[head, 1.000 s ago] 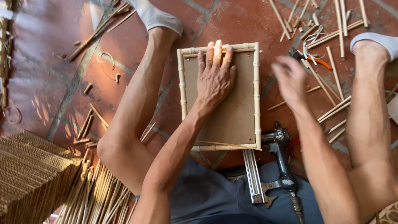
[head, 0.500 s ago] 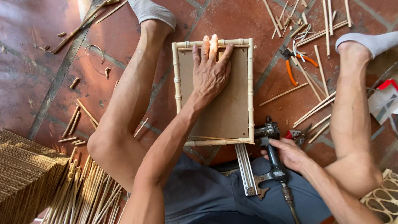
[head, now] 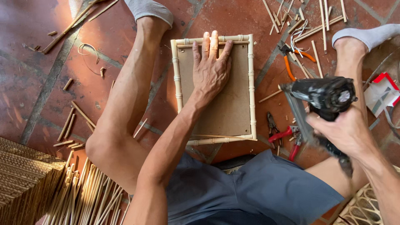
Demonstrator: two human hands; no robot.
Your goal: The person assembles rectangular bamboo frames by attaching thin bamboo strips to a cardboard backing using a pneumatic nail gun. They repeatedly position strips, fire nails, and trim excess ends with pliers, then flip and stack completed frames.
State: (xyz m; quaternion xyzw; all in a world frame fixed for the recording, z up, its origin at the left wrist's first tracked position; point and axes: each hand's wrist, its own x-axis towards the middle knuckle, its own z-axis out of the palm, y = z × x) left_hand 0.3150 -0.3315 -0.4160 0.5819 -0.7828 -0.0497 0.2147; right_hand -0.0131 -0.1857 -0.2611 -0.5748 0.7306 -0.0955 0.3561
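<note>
Left hand (head: 212,68) flat, fingers spread, pinning frame (head: 214,89) to floor; right hand (head: 341,131) gripping nailer (head: 323,96). Keep frame pinned, nose square to corner.

orange pliers (head: 296,61) lying up top among loose sticks (head: 321,25); red pliers (head: 287,137) lower down on the tile floor (head: 33,83); stick bundle (head: 87,196) bottom left, right beside a cardboard stack (head: 23,183); red-and-white box (head: 381,93) far right

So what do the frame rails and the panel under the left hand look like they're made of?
Frame rails: pale bamboo by the look, with ringed nodes along each length, unvarnished. Panel: flat matte brown sheet, probably hardboard or fibreboard; no grain shows. Left hand lies flat on it.
</note>
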